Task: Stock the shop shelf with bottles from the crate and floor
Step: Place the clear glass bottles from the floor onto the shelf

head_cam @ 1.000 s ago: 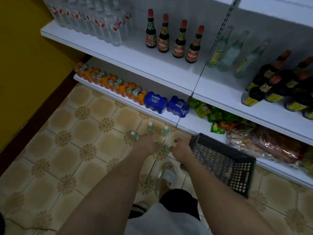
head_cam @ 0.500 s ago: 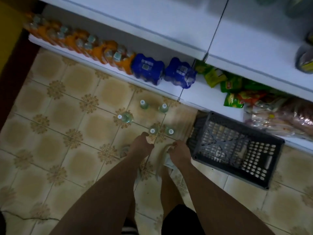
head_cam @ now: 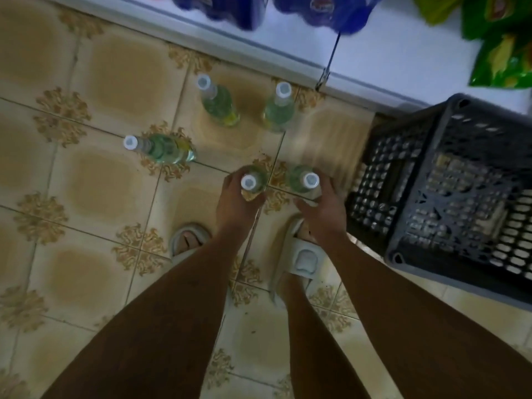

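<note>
Both hands have dropped; left grip (head_cam: pixel 239 200) clasps one bottle (head_cam: pixel 253 182), right grip (head_cam: pixel 322 205) another (head_cam: pixel 302 180) (labels unreadable).

Five clear bottles (head_cam: pixel 220 105) with white caps are seen on the tiled floor: three at twelve o'clock, two at centre. One dark crate (head_cam: pixel 449 197) is seen at three o'clock. Two sandals (head_cam: pixel 299 254) are counted.

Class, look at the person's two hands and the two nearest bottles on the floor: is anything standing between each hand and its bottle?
Nothing visible does. The left hand already wraps the near-left bottle, and the right hand cups the near-right bottle. The black crate stands beside them to the right, not between.
</note>
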